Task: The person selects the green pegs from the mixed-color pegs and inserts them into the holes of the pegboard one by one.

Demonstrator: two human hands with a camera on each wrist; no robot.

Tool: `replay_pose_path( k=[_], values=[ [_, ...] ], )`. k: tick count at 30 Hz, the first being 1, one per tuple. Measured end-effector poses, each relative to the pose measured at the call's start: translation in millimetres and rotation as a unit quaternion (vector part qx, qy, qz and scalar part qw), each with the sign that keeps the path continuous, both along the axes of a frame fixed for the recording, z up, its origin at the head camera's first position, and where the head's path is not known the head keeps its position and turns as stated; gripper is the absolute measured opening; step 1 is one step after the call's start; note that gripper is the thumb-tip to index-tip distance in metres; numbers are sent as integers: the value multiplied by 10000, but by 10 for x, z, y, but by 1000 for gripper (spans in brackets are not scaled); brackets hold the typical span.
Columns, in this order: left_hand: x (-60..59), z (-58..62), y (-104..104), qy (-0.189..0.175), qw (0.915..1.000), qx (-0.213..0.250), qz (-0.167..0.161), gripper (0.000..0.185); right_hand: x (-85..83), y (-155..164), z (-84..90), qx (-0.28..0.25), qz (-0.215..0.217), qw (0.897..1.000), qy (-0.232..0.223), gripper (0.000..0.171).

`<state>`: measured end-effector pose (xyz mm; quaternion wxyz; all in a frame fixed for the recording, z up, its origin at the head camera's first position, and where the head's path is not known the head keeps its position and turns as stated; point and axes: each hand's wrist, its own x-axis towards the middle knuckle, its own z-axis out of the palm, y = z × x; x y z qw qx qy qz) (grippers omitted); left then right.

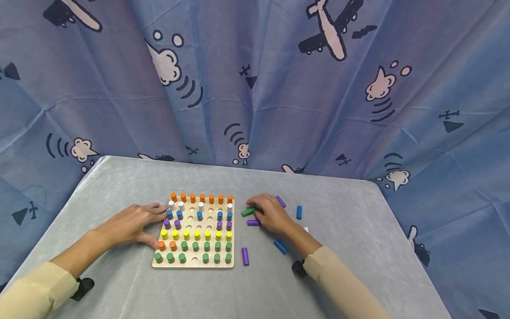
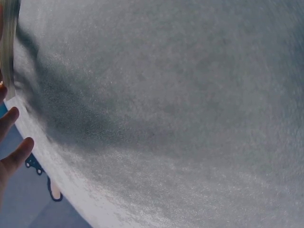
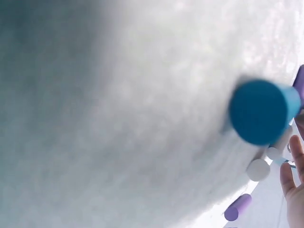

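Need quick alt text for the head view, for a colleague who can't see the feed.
A person's right hand pinches a green peg just right of a wooden pegboard filled with coloured pegs, while the left hand rests open against the board's left edge. Loose purple and blue pegs lie on the grey table.

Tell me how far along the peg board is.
Mostly filled: the wooden board holds rows of orange, white, blue, purple, yellow and green pegs, with several holes open. In hand: the right hand pinches a green peg beside the board, while the left hand rests against its left edge. Left: loose purple and blue pegs lie on the table.
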<state>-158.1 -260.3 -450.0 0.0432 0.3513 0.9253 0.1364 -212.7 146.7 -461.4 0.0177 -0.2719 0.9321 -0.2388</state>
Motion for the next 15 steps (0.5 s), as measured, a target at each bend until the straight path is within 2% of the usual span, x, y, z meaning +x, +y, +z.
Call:
replay_pose_path(
  k=[15],
  values=[
    [4,13,5,-16,10000,16,-7,93,133,8,194,-632,-123,9978,-159,30]
  ],
)
